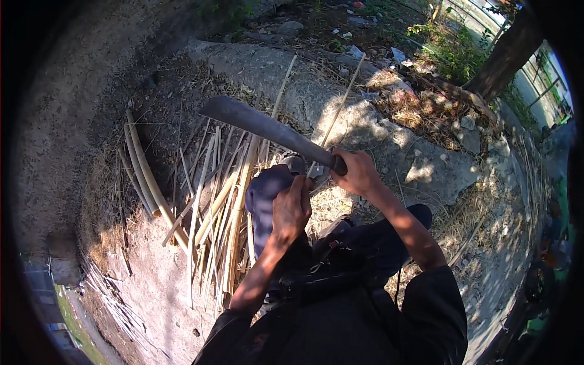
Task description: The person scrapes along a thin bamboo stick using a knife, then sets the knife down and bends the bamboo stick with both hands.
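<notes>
The thin strip (342, 103) has its lower end pinched in your left grip (291, 210) and runs forward past the machete (267, 129); whether it touches the blade, you cannot tell. Your right grip (359, 172) is closed around the machete's handle, with the blade stretching to its left. The held strip seems unfinished. Left of your left grip, the pile of strips (239, 210) looks mostly split already, while the thicker stalks (146, 167) farther left look whole. Your trouser leg (263, 188) stands between that pile and your left grip; a rock slab (395, 152) lies just beyond your right grip.
</notes>
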Demonstrator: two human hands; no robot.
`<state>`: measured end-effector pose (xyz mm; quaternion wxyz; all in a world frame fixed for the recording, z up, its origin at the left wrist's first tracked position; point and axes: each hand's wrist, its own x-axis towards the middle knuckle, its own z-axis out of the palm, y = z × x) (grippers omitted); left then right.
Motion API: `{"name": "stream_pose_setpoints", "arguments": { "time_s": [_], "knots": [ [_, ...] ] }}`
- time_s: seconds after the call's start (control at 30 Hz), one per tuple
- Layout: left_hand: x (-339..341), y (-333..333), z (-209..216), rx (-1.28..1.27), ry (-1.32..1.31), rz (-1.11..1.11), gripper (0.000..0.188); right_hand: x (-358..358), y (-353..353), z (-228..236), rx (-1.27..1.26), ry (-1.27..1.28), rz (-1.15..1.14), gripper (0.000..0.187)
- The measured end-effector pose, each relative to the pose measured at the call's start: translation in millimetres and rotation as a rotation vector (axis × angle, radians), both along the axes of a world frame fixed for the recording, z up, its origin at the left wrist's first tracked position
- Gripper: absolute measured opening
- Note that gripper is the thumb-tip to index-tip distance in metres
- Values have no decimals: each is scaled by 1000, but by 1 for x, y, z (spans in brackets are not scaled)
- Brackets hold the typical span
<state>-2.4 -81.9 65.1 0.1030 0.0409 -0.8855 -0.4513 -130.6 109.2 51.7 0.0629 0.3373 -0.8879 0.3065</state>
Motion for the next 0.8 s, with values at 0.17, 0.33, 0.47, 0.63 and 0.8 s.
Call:
{"name": "stream_pose_setpoints", "arguments": {
  "time_s": [0.17,0.33,0.47,0.63,0.8],
  "knots": [
    [0,6,-8,-114,125,29,7,16,-13,2,5,-117,125,37],
    [-1,6,-3,-93,135,33,7,10,-11,9,63,-83,53,37],
    [0,6,-4,-97,106,43,8,-11,8,-2,-3,-47,-22,38],
    [-4,7,0,23,139,50,8,16,-3,26,57,-95,48,30],
    [-6,6,5,154,183,-26,14,25,1,20,100,-23,26,31]
  ]
}}
